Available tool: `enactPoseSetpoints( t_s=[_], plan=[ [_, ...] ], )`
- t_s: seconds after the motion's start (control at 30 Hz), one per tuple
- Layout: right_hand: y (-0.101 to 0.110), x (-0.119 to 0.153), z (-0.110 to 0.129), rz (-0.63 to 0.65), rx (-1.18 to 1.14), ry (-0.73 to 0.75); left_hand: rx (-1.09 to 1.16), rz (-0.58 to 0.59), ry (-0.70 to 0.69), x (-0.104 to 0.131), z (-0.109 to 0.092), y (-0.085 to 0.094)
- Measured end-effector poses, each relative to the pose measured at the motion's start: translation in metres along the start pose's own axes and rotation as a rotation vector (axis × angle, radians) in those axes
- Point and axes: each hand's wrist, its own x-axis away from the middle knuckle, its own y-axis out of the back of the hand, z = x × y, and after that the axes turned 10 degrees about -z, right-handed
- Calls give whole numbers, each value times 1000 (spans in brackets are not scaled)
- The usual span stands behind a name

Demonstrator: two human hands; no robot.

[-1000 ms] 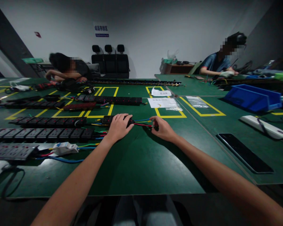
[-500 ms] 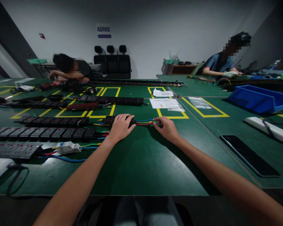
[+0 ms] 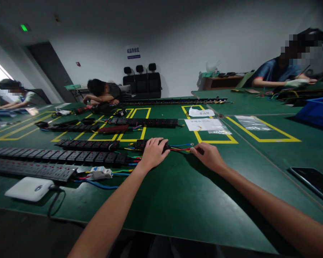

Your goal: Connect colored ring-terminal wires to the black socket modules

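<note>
My left hand (image 3: 154,154) is wrapped over a short black socket block (image 3: 141,144), pressing it on the green table. Coloured wires come out of both ends of the block. On the right side, a blue wire (image 3: 180,145) ends in a ring terminal and lies free. My right hand (image 3: 208,156) pinches the end of a red wire (image 3: 181,149) between thumb and fingers. A yellow-green wire runs close beside it, and I cannot tell whether it is also held.
Long black socket strips (image 3: 97,157) lie to the left, with a white breaker (image 3: 101,173) and a white power bank (image 3: 31,189) nearer me. Papers (image 3: 204,125), a phone (image 3: 313,181) and a blue bin (image 3: 317,113) are rightward. Several people sit around the table.
My view has turned left, so the scene sits further right. The blue wire's ring terminal now shows apart from my right fingers. My left hand stays on the socket block.
</note>
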Motion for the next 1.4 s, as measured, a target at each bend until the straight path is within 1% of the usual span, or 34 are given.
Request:
enactPoseSetpoints(
  t_s=[0.27,0.43,0.7,0.83,0.97,1.17,1.27,1.4],
  plan=[
    [1,0,5,2,-47,-8,0,-6,-3,0,0,-1],
    [0,1,5,30,-69,-25,-1,-8,-11,0,0,0],
    [3,-1,7,116,64,-121,7,-26,-16,-2,0,0],
    [3,-1,8,134,102,-150,15,-34,-22,-2,2,-1],
    [5,-2,10,100,126,-178,13,-33,-25,-2,2,-1],
    [8,-2,14,-59,137,-248,-3,-25,-33,-3,1,0],
    [8,-1,16,-53,127,-240,-7,-25,-31,-3,1,0],
    [7,-1,14,16,172,-236,-11,-21,-26,-3,1,0]
  ],
)
